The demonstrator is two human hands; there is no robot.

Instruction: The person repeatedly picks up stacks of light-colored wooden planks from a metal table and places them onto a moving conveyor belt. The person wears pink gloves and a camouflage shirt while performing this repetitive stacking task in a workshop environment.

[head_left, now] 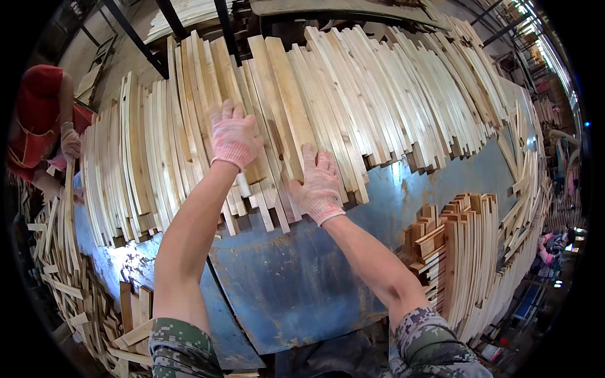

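Observation:
A broad row of pale wooden strips lies side by side on a blue metal-topped table. My left hand, in a pinkish-white knit glove, rests on the strips left of the middle, its fingers stretched out and slightly apart. Just below its cuff shows a short white piece, whose kind I cannot make out. My right hand, gloved alike, lies near the strips' front ends, thumb away from the fingers, beside a wider yellowish strip. Neither hand is wrapped round a strip.
A stack of shorter strips stands on the table at the right. Loose offcuts are heaped at the lower left. A person in red, wearing gloves, is at the left end. Dark metal bars rise behind the row.

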